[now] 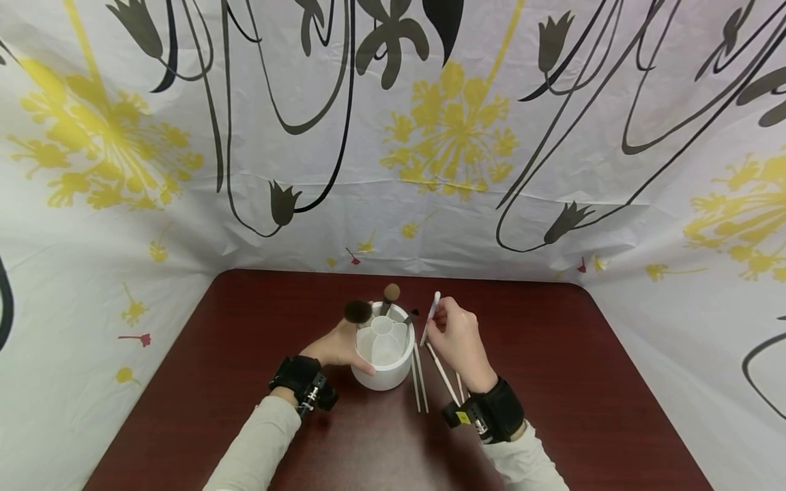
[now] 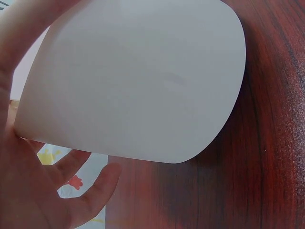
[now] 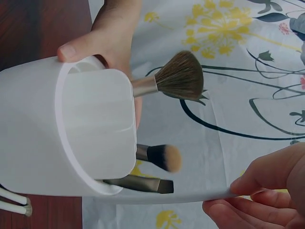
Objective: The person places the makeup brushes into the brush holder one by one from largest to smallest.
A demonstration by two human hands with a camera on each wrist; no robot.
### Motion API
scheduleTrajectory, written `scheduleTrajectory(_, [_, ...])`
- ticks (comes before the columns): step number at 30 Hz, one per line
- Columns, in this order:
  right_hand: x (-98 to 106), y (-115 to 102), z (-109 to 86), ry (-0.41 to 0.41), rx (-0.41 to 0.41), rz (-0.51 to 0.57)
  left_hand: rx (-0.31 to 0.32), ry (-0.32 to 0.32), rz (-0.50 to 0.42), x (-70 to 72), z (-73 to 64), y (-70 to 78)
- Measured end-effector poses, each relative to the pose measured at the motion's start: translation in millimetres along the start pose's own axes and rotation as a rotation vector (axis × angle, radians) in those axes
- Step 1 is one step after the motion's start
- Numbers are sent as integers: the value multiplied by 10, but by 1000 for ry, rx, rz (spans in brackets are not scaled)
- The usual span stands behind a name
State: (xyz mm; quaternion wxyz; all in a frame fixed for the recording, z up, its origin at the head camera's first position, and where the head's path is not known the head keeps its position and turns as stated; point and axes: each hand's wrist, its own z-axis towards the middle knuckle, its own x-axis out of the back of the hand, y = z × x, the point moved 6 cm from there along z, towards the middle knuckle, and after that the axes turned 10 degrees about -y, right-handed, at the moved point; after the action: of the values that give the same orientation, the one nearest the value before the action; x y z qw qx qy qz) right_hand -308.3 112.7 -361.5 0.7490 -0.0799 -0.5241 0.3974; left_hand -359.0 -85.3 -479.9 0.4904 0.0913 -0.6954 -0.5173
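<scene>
A white round brush holder [image 1: 382, 377] with inner compartments stands on the table. Three makeup brushes rise from it: a large dark fluffy brush [image 3: 181, 76], a tan-tipped brush [image 3: 164, 157] and a flat dark brush [image 3: 147, 184]. My left hand [image 1: 339, 346] grips the holder's left side, thumb near the front rim; in the left wrist view, the holder's smooth wall [image 2: 138, 81] hides part of that hand. To the holder's right, my right hand [image 1: 457, 337] pinches a thin white stick [image 1: 432, 311] between thumb and fingers. Its kind cannot be told.
Several thin pale sticks lie on the dark red table [image 1: 245, 382], some right beside the holder [image 1: 419, 378], another pale stick [image 1: 443, 374] below my right hand. A white floral-patterned cloth [image 1: 344, 157] hangs behind the table and along its sides.
</scene>
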Motion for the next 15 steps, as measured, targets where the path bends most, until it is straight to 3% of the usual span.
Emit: scheduleTrajectory(15, [-120,17,66,4,-2,38,6,13,-2,-5,7,1])
